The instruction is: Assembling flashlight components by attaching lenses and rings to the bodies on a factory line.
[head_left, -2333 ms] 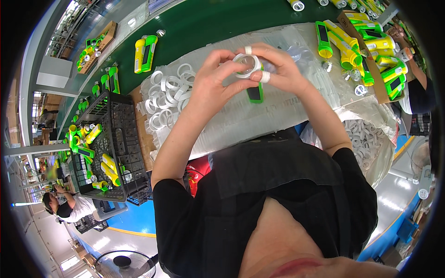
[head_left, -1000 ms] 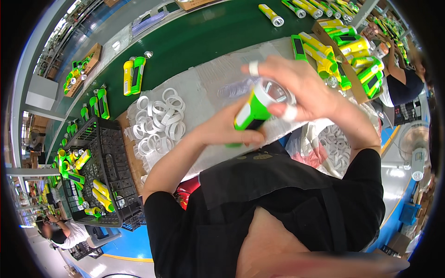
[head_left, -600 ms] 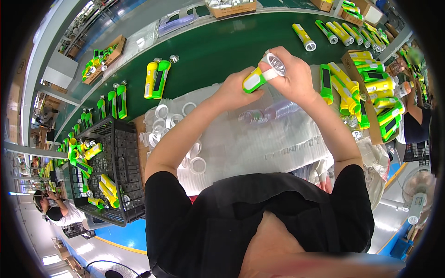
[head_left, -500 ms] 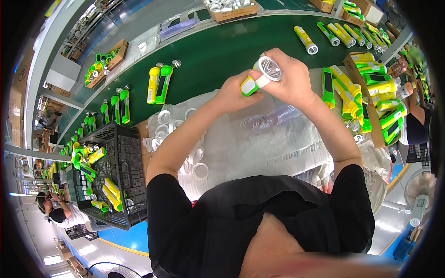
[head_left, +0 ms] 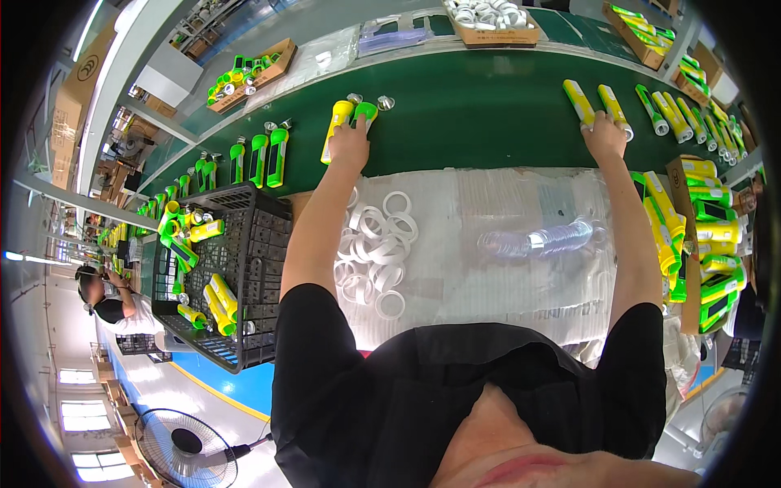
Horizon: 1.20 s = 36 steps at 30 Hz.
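Note:
My left hand is closed around a green flashlight at the upper left of the bench, its lower body hidden by the hand. A yellow flashlight lies beside it, and a shiny reflector cup sits near its head. On the right, my right hand grips the head end of a yellow flashlight. A second yellow flashlight lies just right of those fingers. Between my arms, white rings are scattered beside a row of clear lens discs on a plastic-covered surface.
A black crate with flashlight parts stands left. Green flashlights stand along the green bench. Right of me, a carton holds flashlights. A box of white rings sits at the back; a fan is lower left.
The flashlight both hands held has been laid on the bench at the right. My hands have moved apart, left to the green flashlight, right to the yellow ones. The view has shifted.

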### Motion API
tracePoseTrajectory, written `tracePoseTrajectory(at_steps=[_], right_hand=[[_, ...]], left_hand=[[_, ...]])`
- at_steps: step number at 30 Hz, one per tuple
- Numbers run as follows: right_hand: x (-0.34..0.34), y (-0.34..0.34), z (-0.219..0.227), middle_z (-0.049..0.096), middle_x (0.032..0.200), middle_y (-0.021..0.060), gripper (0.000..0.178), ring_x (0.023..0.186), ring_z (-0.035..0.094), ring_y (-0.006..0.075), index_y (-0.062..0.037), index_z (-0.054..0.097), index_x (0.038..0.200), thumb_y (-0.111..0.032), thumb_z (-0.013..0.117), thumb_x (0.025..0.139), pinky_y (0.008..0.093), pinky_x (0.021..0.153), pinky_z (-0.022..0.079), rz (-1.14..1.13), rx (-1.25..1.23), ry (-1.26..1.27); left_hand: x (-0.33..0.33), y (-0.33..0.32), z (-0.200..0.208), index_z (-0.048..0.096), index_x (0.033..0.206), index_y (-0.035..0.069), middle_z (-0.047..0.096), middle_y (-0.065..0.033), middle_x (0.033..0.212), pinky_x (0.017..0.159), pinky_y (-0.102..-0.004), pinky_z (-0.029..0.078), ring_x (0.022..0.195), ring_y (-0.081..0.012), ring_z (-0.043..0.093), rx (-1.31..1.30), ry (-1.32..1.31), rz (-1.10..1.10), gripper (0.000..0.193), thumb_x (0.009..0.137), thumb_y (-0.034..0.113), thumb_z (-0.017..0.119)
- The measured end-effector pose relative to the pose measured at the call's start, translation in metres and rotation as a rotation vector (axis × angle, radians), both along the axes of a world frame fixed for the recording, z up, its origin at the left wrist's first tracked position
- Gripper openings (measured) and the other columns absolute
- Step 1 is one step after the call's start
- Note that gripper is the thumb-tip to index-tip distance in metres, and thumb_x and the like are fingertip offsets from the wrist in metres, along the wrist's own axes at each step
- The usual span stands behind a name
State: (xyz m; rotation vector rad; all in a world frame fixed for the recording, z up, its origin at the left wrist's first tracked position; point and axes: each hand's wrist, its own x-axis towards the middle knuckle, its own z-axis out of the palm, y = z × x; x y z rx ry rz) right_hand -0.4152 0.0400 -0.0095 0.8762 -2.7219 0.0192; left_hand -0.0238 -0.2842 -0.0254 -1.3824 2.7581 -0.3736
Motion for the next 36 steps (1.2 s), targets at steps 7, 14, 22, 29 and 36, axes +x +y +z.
tracePoseTrajectory(at_steps=[7,14,22,29,36], right_hand=[[0.154,-0.030,0.019,0.068,0.090,0.0128,0.041,0.072,0.065,0.0182,0.0002,0.064,0.104,-0.037,0.070,0.089,0.0319,0.070,0.054,0.545,-0.597,-0.713],[0.254,0.021,0.034,0.063,0.093,0.0043,0.037,0.085,0.059,0.0134,-0.0031,0.058,0.109,-0.035,0.062,0.091,0.0294,0.079,0.048,0.440,-1.425,-1.528],[0.318,0.116,0.046,0.061,0.089,0.0144,0.059,0.076,0.062,0.0222,-0.0049,0.046,0.127,-0.046,0.062,0.088,0.0337,0.069,0.050,0.682,-1.051,-1.938],[0.342,0.124,0.033,0.061,0.094,0.0101,0.042,0.079,0.064,0.0175,-0.0019,0.046,0.122,-0.035,0.056,0.098,0.0323,0.072,0.053,0.636,-1.014,-1.845],[0.353,0.117,0.020,0.060,0.094,0.0098,0.043,0.073,0.062,0.0160,-0.0049,0.043,0.127,-0.035,0.056,0.098,0.0288,0.065,0.051,0.459,-1.195,-1.910]], left_hand=[[-0.018,0.073,0.033,0.037,0.141,0.013,0.059,-0.0205,0.099,0.083,-0.0447,0.050,0.093,-0.0368,0.059,0.229,0.501,-0.419,0.074,0.078,0.026,0.074],[-0.013,0.236,0.060,0.041,0.139,0.008,0.062,-0.0128,0.091,0.073,-0.0357,0.050,0.082,-0.0252,0.061,0.719,0.821,-0.718,0.076,0.077,0.029,0.079],[-0.016,0.275,0.044,0.051,0.131,-0.002,0.064,-0.0176,0.117,0.094,-0.0384,0.048,0.111,-0.0249,0.060,2.195,1.231,-0.312,0.065,0.098,0.054,0.045],[0.038,0.302,0.045,0.065,0.104,-0.001,0.065,-0.0118,0.096,0.081,-0.0334,0.049,0.090,-0.0213,0.061,1.477,1.320,-0.642,0.035,0.101,0.030,0.048],[0.041,0.310,0.034,0.063,0.112,0.001,0.064,-0.0123,0.116,0.094,-0.0406,0.043,0.113,-0.0317,0.055,0.767,1.159,-1.169,0.040,0.103,0.034,0.041]])
